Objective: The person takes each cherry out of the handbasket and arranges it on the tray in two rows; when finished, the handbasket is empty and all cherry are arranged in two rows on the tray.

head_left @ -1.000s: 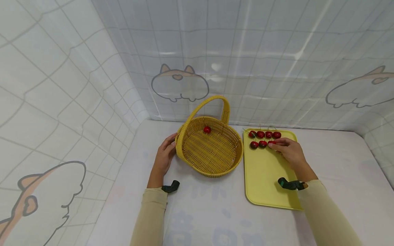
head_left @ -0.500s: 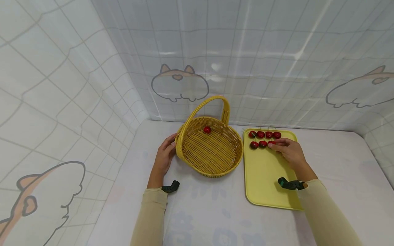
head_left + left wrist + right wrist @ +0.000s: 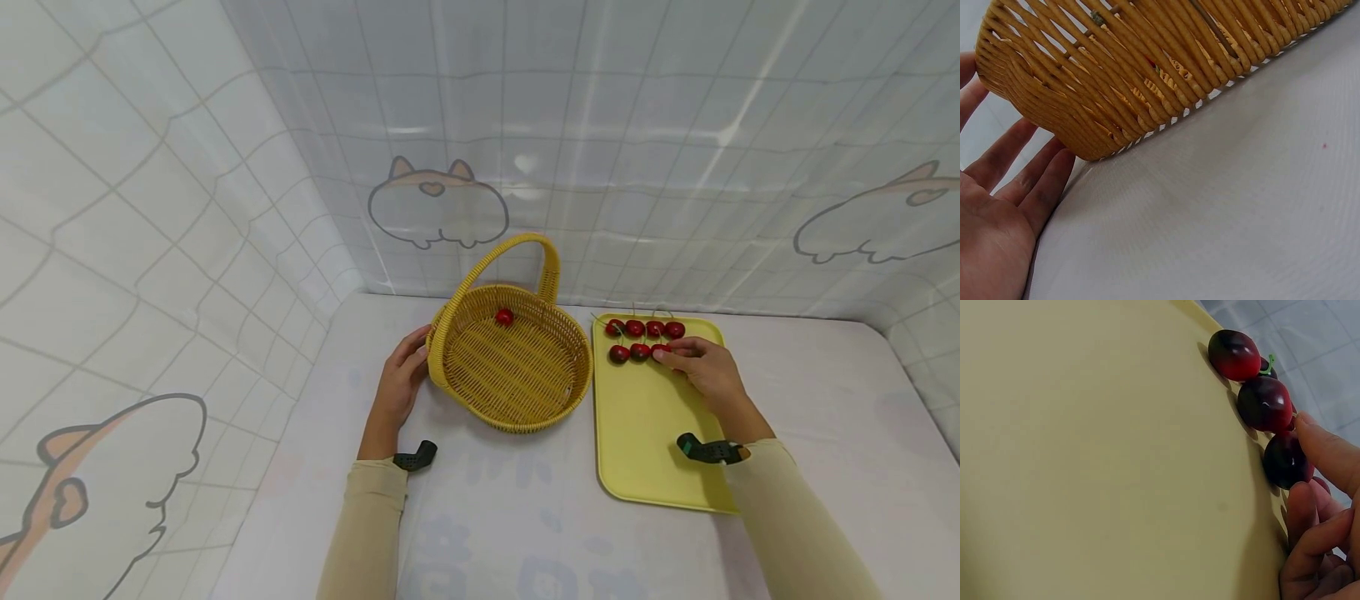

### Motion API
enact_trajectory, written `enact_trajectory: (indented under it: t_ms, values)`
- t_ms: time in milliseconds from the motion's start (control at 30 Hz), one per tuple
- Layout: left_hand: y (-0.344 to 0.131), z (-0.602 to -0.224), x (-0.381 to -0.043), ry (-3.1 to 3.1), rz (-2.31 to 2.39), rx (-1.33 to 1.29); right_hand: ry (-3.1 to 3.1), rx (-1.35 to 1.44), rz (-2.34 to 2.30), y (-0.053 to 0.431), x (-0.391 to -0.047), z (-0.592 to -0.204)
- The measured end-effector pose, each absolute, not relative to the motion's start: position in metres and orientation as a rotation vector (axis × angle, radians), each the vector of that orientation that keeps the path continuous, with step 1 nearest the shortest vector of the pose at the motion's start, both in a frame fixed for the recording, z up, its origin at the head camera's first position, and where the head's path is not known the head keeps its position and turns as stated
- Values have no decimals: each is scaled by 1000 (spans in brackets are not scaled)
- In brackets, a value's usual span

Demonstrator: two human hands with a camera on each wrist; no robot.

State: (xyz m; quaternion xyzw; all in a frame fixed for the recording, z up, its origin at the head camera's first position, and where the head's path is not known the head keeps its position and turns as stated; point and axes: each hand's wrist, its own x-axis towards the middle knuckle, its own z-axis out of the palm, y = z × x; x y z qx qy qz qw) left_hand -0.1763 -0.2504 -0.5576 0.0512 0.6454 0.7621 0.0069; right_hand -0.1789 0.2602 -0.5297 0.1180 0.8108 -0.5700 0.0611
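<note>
In the head view, my left hand [image 3: 405, 379] touches the left side of a yellow woven basket [image 3: 517, 425] with an arched handle. Its fingers lie nearly straight against the wicker wall [image 3: 1104, 94] in the left wrist view. One red cherry [image 3: 505, 317] lies inside, near the back. Over the yellow tray [image 3: 645, 442], my right hand [image 3: 708, 375] pinches the rightmost cherry [image 3: 1285, 461] of the front row between thumb and fingers. Its neighbour [image 3: 640, 352] and another cherry [image 3: 618, 354] sit to the left. Behind them is a back row of several cherries, some with stems.
The basket stands just left of the tray on a white-covered table [image 3: 495, 508]. Its handle [image 3: 551, 271] rises at the back, close to the tile-patterned wall sheet [image 3: 637, 167]. Another such sheet [image 3: 187, 208] hangs on the left.
</note>
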Motion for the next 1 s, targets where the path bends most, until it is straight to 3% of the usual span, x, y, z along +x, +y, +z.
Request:
enact_trajectory:
  t_ms: [500,1000]
  values:
    - [-251,-557,-176,2014,2388,163,2441,346,-1892,260,-171,-523]
    - [-251,-560,-178,2015,2401,188,2809,138,-1601,230,-172,-485]
